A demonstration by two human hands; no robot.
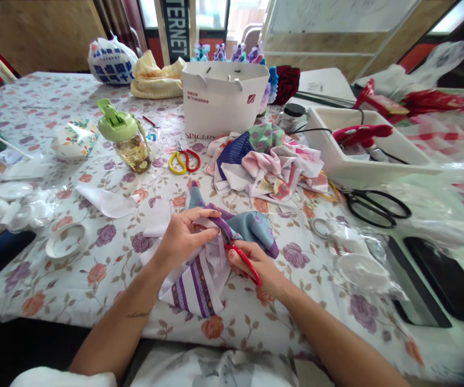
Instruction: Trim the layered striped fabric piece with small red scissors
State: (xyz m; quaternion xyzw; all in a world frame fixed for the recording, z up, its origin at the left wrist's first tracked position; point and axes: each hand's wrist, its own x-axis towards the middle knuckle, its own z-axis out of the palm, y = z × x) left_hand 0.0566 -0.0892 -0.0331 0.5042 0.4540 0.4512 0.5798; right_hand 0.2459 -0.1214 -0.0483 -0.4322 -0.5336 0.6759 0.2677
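Near the front of the table, my left hand [191, 231] pinches the edge of a blue and purple cloth [252, 228] between thumb and fingers. My right hand [254, 263] is closed round red-handled scissors [248, 264], whose blades point up and left at the cloth by my left fingertips. Whether the blades are cutting into it I cannot tell. Under both hands lies a white cloth with purple stripes [194, 287], spread on the tablecloth. A white piece of fabric [157, 217] sticks out left of my left wrist.
Beyond my hands lie yellow-and-red-handled scissors [184, 161] and a heap of fabric scraps [272, 164]. A green-lidded bottle [125, 134] and tape roll [67, 240] stand left. Black scissors [377, 207], a white tray [361, 145] and a phone [449, 279] lie right. A white paper bag [224, 99] stands behind.
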